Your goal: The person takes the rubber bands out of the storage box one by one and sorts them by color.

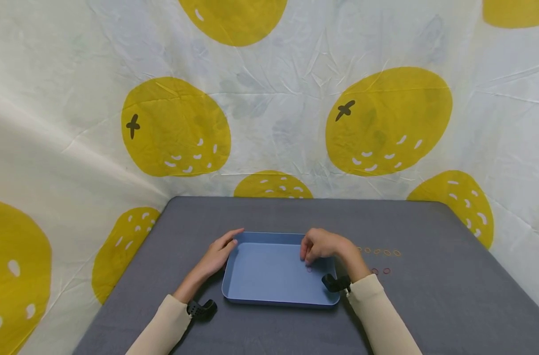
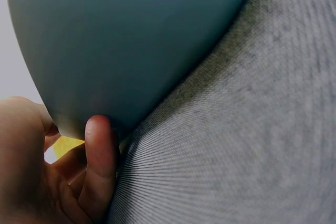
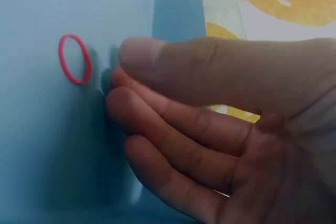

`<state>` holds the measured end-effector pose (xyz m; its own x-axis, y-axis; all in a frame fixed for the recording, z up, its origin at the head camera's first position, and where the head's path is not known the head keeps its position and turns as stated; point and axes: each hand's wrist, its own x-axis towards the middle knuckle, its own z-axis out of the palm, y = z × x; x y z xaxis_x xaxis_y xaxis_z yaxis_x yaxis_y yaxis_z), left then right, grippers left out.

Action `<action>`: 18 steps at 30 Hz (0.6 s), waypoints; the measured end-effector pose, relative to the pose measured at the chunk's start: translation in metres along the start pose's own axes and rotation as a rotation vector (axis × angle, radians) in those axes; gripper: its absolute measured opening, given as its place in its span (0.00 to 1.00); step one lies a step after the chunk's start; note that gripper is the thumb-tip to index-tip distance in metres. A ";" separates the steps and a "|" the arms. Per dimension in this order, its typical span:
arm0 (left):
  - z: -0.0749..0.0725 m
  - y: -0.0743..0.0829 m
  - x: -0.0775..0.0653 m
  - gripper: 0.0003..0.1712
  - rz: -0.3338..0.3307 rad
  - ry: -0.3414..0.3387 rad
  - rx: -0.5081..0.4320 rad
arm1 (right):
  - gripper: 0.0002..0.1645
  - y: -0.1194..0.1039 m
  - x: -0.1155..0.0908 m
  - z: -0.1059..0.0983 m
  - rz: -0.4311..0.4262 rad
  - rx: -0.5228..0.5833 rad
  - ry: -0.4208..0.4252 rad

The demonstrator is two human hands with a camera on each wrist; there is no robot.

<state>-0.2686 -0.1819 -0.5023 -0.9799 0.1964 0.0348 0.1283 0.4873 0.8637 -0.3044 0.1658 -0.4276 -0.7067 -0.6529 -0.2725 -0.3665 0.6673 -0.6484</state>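
Note:
A shallow blue tray (image 1: 274, 286) lies on the grey cloth. At its far left corner my left hand (image 1: 217, 256) holds the edge, with a fingertip against the outer wall (image 2: 121, 51) in the left wrist view. My right hand (image 1: 322, 245) is low over the right part of the tray. Its fingers are loosely bent with the thumb close to them, and no held thing shows between them. A small red rubber band (image 3: 75, 59) is on the tray floor just beside those fingertips, seen also as a faint ring (image 1: 309, 269) in the head view.
Right of the tray, a row of several yellow rubber bands (image 1: 377, 252) lies on the cloth, partly hidden by the right wrist. Nearer are two red bands (image 1: 387, 270). A fruit-printed curtain (image 1: 278, 123) hangs behind the table (image 1: 451, 296).

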 end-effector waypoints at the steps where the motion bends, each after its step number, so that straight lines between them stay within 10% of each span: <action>1: 0.000 0.000 0.000 0.23 0.000 -0.001 0.000 | 0.04 -0.001 0.000 0.001 0.010 -0.002 -0.001; 18: 0.000 0.000 -0.001 0.23 -0.018 -0.017 -0.022 | 0.09 -0.003 0.000 0.005 0.070 -0.134 0.015</action>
<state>-0.2675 -0.1826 -0.5025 -0.9794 0.2018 0.0105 0.1067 0.4719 0.8752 -0.3003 0.1613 -0.4293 -0.7422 -0.5982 -0.3022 -0.3928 0.7536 -0.5271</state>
